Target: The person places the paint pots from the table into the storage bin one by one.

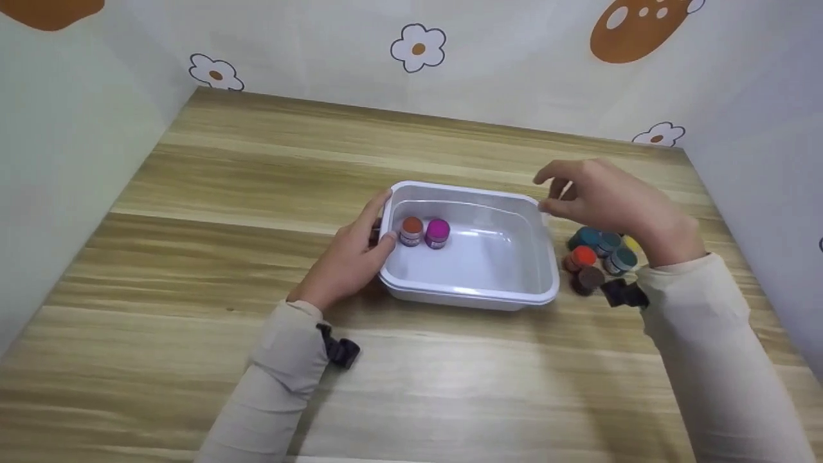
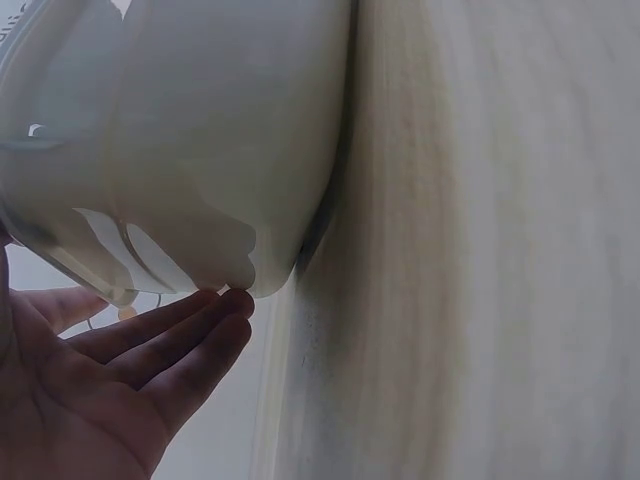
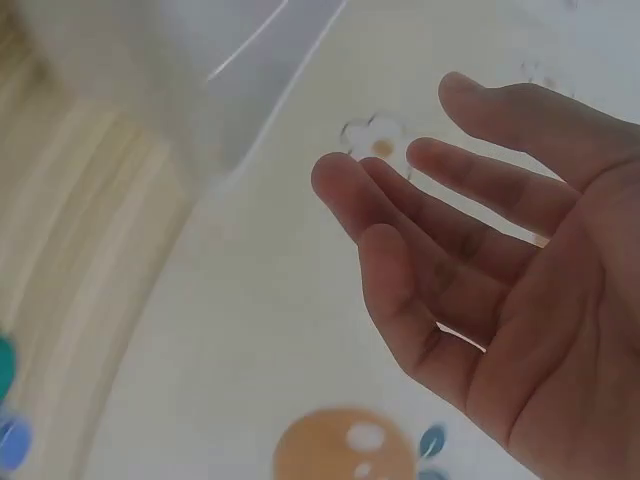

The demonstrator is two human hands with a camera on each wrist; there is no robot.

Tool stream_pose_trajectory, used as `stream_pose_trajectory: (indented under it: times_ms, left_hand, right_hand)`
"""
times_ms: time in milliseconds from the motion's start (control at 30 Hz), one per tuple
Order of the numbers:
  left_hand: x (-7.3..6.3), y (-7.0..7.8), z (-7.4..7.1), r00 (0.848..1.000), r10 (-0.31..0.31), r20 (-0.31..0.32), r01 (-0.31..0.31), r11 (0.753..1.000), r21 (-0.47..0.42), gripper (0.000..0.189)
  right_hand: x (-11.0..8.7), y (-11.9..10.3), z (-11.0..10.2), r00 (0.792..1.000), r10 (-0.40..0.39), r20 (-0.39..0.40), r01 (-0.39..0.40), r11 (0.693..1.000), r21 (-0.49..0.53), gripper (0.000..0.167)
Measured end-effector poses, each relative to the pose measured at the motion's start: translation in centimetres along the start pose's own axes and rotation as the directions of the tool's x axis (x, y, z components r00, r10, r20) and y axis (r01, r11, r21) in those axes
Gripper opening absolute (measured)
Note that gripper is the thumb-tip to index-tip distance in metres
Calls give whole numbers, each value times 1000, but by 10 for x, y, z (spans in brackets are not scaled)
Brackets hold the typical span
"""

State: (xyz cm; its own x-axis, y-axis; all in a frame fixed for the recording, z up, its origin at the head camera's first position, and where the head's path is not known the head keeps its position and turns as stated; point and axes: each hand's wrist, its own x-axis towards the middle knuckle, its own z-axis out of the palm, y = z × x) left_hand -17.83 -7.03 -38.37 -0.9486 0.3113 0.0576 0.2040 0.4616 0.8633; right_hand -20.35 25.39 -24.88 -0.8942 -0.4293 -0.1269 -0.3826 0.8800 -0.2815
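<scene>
Left grip (image 1: 349, 256) round one tub's rim (image 1: 469, 292), two jars (image 1: 438, 231) inside, right grip (image 1: 601, 193) empty, loose, near six jars (image 1: 608, 244).

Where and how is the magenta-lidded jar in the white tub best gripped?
Probably by the sides of its lid, from straight above: the magenta-lidded jar stands upright in the open white tub, whose walls hinder a low approach. A pinch across its near and far sides should avoid the orange-brown-lidded jar close on its left.
</scene>
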Motion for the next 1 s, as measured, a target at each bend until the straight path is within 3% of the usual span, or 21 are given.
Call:
stream_pose_trajectory:
  times_ms: [267, 500, 700, 1000]
  left_hand:
    - [0, -1, -1, 1000, 9, 4, -9, 1000, -5, 67]
    - [0, 0, 1, 1000, -11, 3, 11, 1000, 10, 67]
    - [-1, -1, 1, 1000, -25, 14, 25, 1000, 9, 67]
    - [0, -1, 0, 1000, -1, 7, 1, 1000, -14, 66]
  right_hand:
    - [-33, 67, 17, 995, 85, -48, -80, 993, 89, 33]
    - [-63, 110, 40, 981, 172, -95, -160, 980, 118, 31]
    - [-79, 132, 56, 968, 243, -54, -235, 964, 126, 37]
    - [-79, 139, 63, 954, 297, -38, -290, 948, 135, 41]
